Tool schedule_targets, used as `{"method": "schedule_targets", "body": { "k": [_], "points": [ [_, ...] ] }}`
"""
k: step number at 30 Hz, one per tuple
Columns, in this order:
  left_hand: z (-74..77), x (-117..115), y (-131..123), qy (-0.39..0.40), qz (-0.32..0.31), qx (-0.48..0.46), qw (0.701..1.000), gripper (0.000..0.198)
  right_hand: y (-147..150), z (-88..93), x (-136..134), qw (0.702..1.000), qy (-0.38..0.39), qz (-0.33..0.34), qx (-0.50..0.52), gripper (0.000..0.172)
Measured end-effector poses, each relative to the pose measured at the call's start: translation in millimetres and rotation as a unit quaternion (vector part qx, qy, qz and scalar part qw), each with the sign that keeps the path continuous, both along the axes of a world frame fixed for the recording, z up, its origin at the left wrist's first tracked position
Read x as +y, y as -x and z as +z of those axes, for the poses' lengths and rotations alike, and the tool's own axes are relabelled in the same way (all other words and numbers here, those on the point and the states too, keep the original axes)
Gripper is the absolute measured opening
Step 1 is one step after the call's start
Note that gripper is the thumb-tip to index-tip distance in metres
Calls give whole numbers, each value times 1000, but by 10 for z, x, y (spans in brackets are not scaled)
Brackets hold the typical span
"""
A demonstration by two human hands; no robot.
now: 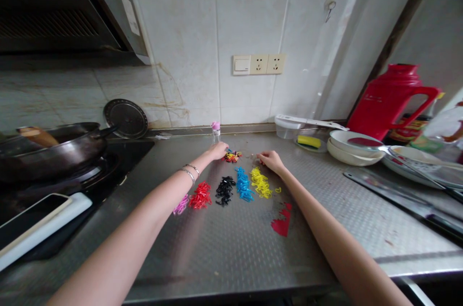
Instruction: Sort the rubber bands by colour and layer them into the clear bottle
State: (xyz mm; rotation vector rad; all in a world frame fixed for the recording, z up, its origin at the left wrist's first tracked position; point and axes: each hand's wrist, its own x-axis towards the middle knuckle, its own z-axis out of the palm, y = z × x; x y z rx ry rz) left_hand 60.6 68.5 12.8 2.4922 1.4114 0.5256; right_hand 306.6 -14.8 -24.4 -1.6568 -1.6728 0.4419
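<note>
Small coloured clips lie sorted in piles on a steel counter (231,243): pink (181,204), red (200,195), black (224,189), blue (244,184) and yellow (261,183). A mixed pile (232,156) lies farther back. My left hand (217,150) rests at the left edge of the mixed pile, fingers curled on it. My right hand (270,160) sits to the right of that pile, above the yellow clips, with fingers bent in a pinch. What either hand holds is too small to make out.
A small bottle with a pink cap (216,131) stands behind the left hand. A wok (47,149) sits on the stove at left, a phone (32,221) before it. Bowls (352,146), a red thermos (388,98) and plates stand at right. A red scrap (282,221) lies near my right forearm.
</note>
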Motion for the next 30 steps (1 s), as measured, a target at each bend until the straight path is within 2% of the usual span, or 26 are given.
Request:
{"method": "schedule_targets", "body": {
  "k": [5,12,16,19,23,25,30],
  "points": [
    [-36,50,-60,-9,-33,23,999,22,24,22,-20,1000,-1,-8,4,32],
    [-50,93,-130,-20,3,6,1000,15,32,12,-5,1000,10,-18,20,30],
    [-51,71,-158,-52,5,35,998,16,35,13,-4,999,13,-19,25,29],
    [-20,38,-153,-65,3,43,997,17,36,13,-3,999,13,-22,22,28],
    [101,-34,-131,-74,9,20,997,19,39,15,-7,999,10,-26,20,27],
    [172,-103,-140,-86,-15,2,996,20,43,18,-13,999,11,-27,25,27],
    [239,-435,-211,-50,-174,-25,983,18,47,22,-28,999,5,-26,22,27]
  ]
}}
